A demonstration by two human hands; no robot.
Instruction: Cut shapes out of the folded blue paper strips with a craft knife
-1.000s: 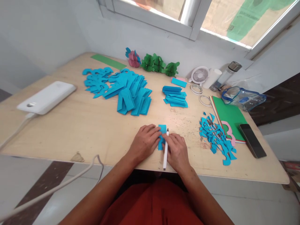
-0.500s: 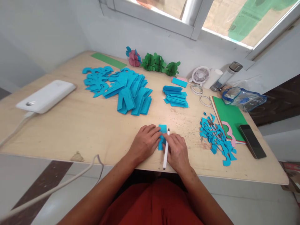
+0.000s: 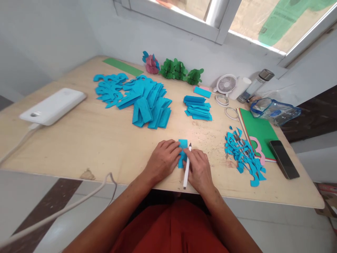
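Note:
A small folded blue paper piece [image 3: 182,144] lies on the wooden table [image 3: 100,140] near its front edge. My left hand [image 3: 162,160] rests on the paper's left side, fingers curled and pressing it down. My right hand [image 3: 200,170] is closed around a white pen [image 3: 186,171], whose dark tip touches the blue paper's right edge.
A heap of blue cut shapes [image 3: 137,98] and a neat stack of blue pieces [image 3: 198,108] lie further back. Blue scraps [image 3: 243,154], green and pink sheets [image 3: 256,131], a phone [image 3: 284,159], a white power bank [image 3: 54,106], tape rolls, a fan and a bottle lie around.

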